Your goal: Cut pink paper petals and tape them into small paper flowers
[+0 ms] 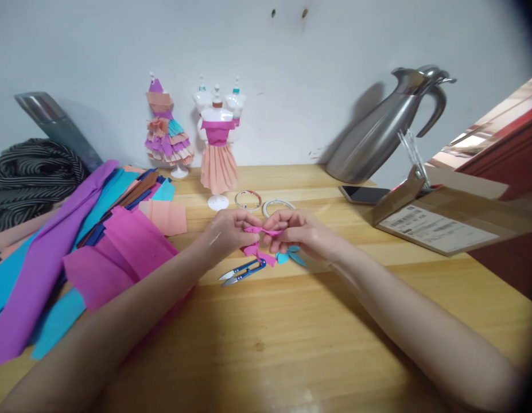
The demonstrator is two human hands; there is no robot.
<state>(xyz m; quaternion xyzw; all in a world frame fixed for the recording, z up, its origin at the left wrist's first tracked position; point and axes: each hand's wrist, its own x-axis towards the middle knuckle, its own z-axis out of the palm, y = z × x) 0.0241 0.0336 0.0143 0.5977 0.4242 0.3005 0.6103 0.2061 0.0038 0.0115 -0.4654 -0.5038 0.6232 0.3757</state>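
Observation:
Between my two hands a thin pink strip of crepe paper or fabric (266, 231) is stretched, narrow in the middle. My left hand (229, 234) pinches its left end and my right hand (298, 232) pinches the other end. A pink tail of the strip (257, 252) hangs below my left fingers. Just under it lie blue-handled thread snips (242, 271) on the wooden table (266, 344). Small turquoise leaf-shaped pieces (291, 255) rest below my right hand. Beyond my fingers lie a reddish ring of tape (248, 200) and a white one (278, 206).
Colourful folded sheets (54, 269) cover the table's left. A small dress form in pink and peach (219, 155) stands at the back, beside a ruffled one (167, 135). To the right are a steel jug (377, 126), a phone (364, 194) and a cardboard box (455, 218).

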